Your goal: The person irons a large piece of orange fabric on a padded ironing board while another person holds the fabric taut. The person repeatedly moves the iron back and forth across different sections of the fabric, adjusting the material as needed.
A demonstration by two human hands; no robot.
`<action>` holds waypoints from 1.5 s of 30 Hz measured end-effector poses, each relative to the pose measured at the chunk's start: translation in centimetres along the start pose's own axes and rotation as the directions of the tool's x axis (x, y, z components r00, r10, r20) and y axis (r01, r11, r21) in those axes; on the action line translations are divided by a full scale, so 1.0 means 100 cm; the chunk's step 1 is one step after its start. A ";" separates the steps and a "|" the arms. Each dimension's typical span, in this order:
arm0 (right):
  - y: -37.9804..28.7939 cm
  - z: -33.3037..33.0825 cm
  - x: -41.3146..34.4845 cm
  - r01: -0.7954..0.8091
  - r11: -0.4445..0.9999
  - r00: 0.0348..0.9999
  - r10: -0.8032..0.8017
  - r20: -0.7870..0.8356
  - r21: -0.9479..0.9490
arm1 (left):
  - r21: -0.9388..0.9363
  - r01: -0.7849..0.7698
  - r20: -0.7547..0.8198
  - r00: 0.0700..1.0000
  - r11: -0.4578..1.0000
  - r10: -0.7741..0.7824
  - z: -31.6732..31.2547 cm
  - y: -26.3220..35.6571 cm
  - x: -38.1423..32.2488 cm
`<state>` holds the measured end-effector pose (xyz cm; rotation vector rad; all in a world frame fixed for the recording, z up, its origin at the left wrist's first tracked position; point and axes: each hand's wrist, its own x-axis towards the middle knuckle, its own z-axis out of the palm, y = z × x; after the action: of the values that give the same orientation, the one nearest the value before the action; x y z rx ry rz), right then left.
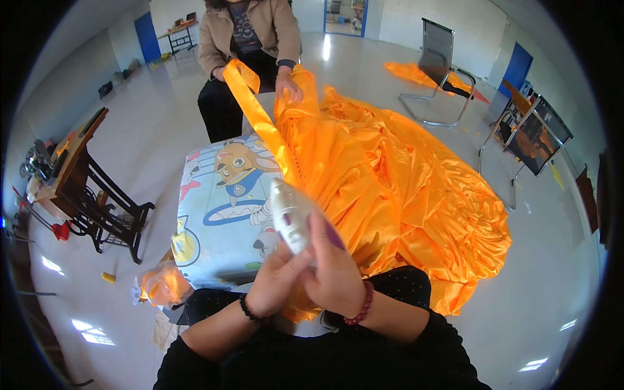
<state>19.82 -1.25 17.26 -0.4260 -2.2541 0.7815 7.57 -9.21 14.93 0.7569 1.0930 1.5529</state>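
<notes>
Between my two hands, raised over my lap, is a pale handheld device [288, 214] with purple parts, perhaps a garment steamer or small iron. My left hand [275, 278] grips its near end. My right hand [334, 273] is against its right side, thumb or fingers upright; its exact hold is unclear. Beyond lies a board or low table under a cartoon-printed cloth [229, 195]. Shiny orange satin fabric [390, 170] runs from its right edge over the floor in a big heap. A folded orange strip [258, 117] stretches up to the hands of a seated person opposite.
A treadle sewing machine table [73, 165] stands at the left. Two black mesh chairs [436, 53] are at the right, one beside another table. A plastic bag with orange cloth [165, 285] and a small yellow object [108, 277] lie at lower left. The co-worker [248, 44] sits close across.
</notes>
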 end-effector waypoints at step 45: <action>0.203 -0.187 -0.054 -0.437 0.853 0.866 0.312 -0.390 -0.287 | -0.320 0.258 -0.018 0.960 0.912 -0.279 -0.047 0.003 -0.006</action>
<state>38.38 19.21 12.18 -1.1290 -2.0112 0.4225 3.41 -11.01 13.41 0.3255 0.9204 1.4729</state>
